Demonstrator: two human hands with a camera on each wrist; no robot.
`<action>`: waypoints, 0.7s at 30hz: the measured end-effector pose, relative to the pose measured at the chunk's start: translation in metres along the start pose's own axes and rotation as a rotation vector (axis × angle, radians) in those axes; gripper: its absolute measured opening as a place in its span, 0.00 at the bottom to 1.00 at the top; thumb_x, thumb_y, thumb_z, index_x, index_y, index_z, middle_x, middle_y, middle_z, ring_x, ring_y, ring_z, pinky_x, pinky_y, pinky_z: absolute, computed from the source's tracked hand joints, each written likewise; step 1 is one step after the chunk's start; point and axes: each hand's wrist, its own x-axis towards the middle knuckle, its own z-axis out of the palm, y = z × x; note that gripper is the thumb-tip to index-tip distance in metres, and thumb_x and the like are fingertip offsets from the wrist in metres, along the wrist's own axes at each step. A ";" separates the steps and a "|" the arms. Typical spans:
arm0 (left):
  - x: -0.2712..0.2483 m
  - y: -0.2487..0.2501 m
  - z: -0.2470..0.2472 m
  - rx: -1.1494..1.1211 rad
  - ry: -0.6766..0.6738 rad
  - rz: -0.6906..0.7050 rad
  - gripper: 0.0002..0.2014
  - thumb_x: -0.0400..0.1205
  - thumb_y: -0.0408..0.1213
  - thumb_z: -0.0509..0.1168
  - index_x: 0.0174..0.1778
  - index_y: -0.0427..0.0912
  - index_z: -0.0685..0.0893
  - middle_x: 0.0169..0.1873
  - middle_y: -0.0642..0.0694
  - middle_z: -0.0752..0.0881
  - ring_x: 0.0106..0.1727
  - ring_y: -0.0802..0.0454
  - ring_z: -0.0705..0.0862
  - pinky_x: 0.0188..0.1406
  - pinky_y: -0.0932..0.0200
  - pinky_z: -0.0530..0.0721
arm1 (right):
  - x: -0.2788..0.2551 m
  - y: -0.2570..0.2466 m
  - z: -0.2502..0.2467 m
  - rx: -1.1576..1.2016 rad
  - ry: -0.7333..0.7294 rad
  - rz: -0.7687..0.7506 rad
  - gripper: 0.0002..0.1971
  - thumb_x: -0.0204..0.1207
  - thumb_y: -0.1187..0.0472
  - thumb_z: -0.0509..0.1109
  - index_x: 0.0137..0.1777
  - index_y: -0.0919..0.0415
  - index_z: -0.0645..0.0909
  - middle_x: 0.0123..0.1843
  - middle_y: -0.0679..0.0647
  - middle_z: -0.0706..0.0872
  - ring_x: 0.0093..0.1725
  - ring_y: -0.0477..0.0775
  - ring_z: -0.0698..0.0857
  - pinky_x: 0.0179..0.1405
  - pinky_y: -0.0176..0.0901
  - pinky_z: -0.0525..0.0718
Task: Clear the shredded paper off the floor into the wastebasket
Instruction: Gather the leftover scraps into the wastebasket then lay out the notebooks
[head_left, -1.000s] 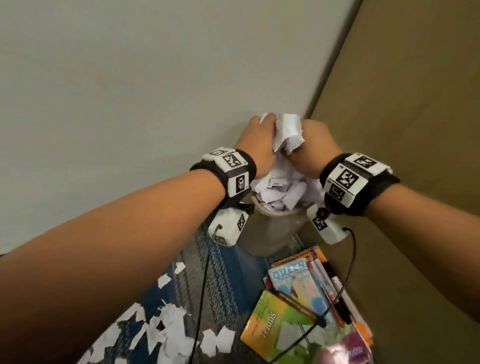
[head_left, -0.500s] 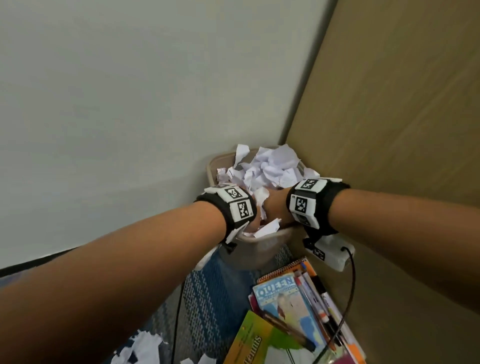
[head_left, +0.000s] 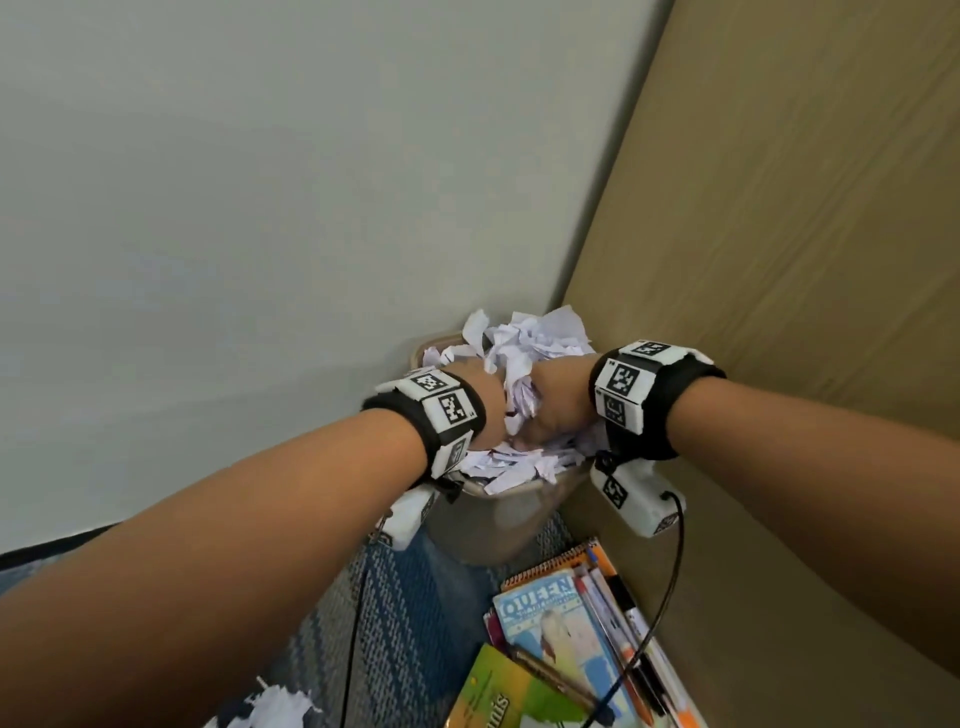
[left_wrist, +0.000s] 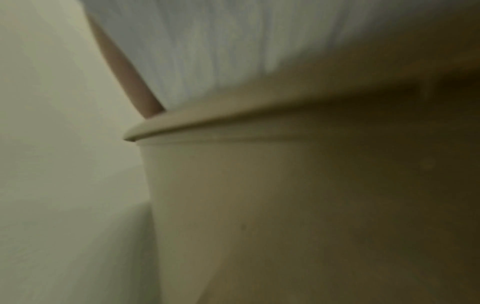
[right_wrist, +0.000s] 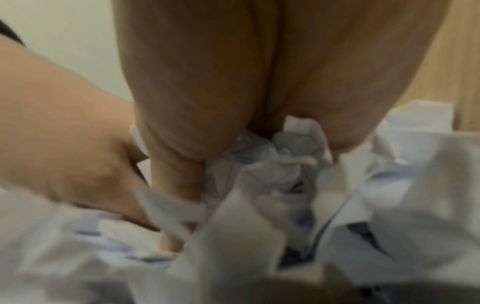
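A beige wastebasket (head_left: 498, 519) stands in the corner, heaped over its rim with white shredded paper (head_left: 540, 332). Both hands are pushed down into that heap side by side. My left hand (head_left: 483, 410) is at the near left and my right hand (head_left: 558, 400) at the near right. In the right wrist view the right hand (right_wrist: 233, 82) points straight down into the paper (right_wrist: 389, 185). The left hand (right_wrist: 64, 144) reaches down beside it, fingertips buried. The left wrist view shows the wastebasket (left_wrist: 259, 185) wall and blurred paper (left_wrist: 233, 51) above its rim. More shreds (head_left: 275, 706) lie on the carpet.
A pale wall (head_left: 260, 208) runs behind the basket and a wooden panel (head_left: 779, 260) closes the right side. Books (head_left: 545, 623) and pens (head_left: 613, 613) lie on the blue patterned carpet (head_left: 405, 597) in front of the basket. Cables hang from both wrists.
A second ago both hands held a wad of paper above the basket. They have since dropped into the basket and now press on the heap.
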 end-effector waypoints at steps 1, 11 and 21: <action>0.002 -0.002 0.003 0.025 0.057 0.020 0.19 0.82 0.43 0.61 0.68 0.42 0.76 0.66 0.42 0.79 0.67 0.42 0.78 0.66 0.51 0.76 | -0.003 0.002 -0.001 0.054 0.040 -0.024 0.23 0.74 0.49 0.75 0.65 0.59 0.81 0.62 0.55 0.84 0.57 0.56 0.82 0.61 0.42 0.76; -0.024 -0.023 -0.023 -0.400 0.295 0.136 0.29 0.76 0.52 0.69 0.72 0.51 0.72 0.61 0.46 0.80 0.60 0.42 0.79 0.57 0.52 0.79 | -0.019 0.021 -0.044 0.313 0.110 -0.024 0.28 0.54 0.51 0.88 0.55 0.47 0.83 0.52 0.41 0.88 0.53 0.48 0.86 0.60 0.43 0.81; -0.037 -0.048 -0.045 -0.468 0.314 0.087 0.36 0.77 0.32 0.67 0.79 0.56 0.62 0.63 0.39 0.80 0.60 0.38 0.82 0.55 0.47 0.84 | -0.031 0.043 -0.090 0.344 0.257 0.028 0.21 0.69 0.58 0.81 0.61 0.46 0.83 0.61 0.43 0.84 0.48 0.47 0.88 0.47 0.45 0.89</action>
